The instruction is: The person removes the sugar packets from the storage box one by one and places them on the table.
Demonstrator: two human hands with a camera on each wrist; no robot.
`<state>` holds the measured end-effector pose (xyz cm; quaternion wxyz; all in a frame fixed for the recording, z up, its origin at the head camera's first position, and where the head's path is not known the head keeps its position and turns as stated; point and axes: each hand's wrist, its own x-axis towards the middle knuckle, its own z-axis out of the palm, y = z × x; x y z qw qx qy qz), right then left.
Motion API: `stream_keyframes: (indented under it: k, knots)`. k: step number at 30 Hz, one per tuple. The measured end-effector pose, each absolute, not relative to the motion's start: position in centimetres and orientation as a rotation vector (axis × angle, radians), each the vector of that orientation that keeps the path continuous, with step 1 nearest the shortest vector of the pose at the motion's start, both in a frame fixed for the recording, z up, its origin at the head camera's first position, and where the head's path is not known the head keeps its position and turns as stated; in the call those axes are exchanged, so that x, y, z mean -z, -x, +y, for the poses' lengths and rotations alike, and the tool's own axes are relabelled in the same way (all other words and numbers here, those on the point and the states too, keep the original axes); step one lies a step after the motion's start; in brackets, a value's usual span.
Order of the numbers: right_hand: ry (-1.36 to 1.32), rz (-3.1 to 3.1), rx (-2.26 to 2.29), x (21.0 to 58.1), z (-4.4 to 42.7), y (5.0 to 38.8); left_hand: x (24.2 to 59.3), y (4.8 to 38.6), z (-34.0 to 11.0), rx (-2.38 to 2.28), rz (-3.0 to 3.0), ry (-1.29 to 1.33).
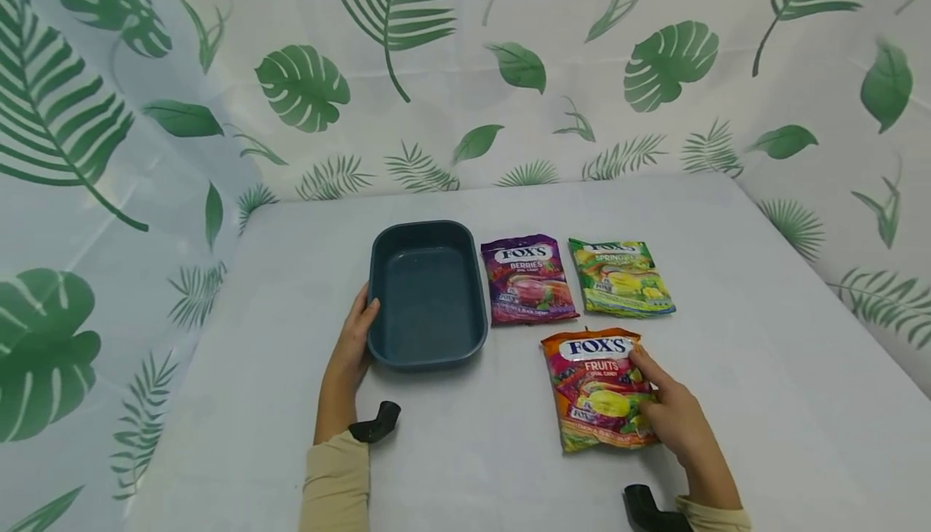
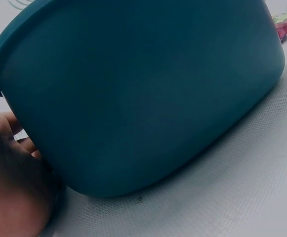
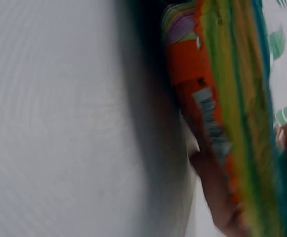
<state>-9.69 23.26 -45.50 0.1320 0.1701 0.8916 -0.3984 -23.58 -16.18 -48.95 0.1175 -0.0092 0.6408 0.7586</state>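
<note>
On the white table stands a dark teal plastic tub (image 1: pixel 427 306) with rounded corners and nothing inside. My left hand (image 1: pixel 356 330) grips its left side, thumb at the rim; in the left wrist view the tub's outer wall (image 2: pixel 143 98) fills most of the picture. At the right, an orange bag of Fox's Fruits candy (image 1: pixel 600 390) is pinched along its right edge by my right hand (image 1: pixel 676 415), with the thumb on its front. In the right wrist view this bag (image 3: pixel 237 98) appears edge-on, raised off the tabletop, with fingers (image 3: pixel 212 190) behind it.
A purple bag of Fox's Berries candy (image 1: pixel 527 281) lies just right of the tub. Beside it is a green and yellow Fox's bag (image 1: pixel 621 277). Leaf-patterned cloth (image 1: pixel 436 111) rises behind the table and at both sides.
</note>
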Motion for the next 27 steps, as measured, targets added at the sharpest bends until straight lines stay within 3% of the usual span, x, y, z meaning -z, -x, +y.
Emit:
stream_keyframes:
  k: [9, 22, 27]
  knots:
    - [-0.410, 2.725, 0.901, 46.0, 23.3, 9.9, 49.3, 23.8, -15.4, -2.215, 1.878, 0.021]
    - [-0.542, 2.656, 0.621, 46.4, 25.6, 10.1, 49.6, 24.3, -14.3, -2.194, 1.904, -0.038]
    - [-0.637, 2.650, 0.551, 46.9, 28.2, 9.5, 49.3, 23.5, -15.2, -1.877, 2.276, -0.124]
